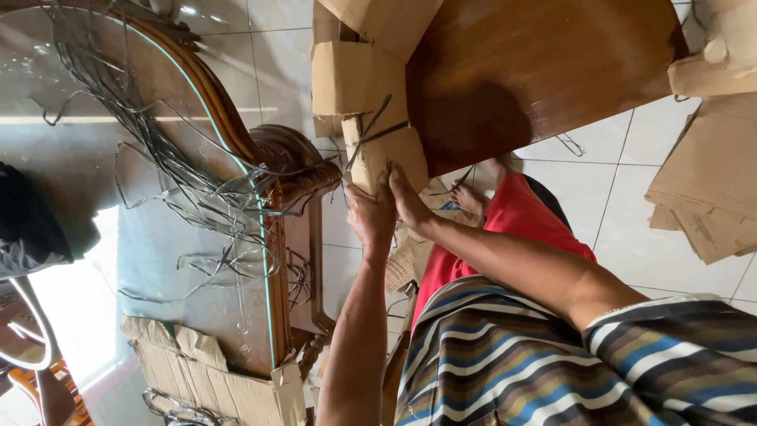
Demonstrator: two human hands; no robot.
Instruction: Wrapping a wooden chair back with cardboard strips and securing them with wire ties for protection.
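Cardboard-wrapped wooden leg, dark strapping, left hand, right hand gripping

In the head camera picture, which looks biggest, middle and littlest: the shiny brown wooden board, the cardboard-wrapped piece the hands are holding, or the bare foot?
Largest to smallest, as they look in this view:
1. Brown wooden board
2. Cardboard-wrapped piece, gripped by the left hand and right hand
3. Bare foot

The foot lies farther from the camera, so its true size is unsure.
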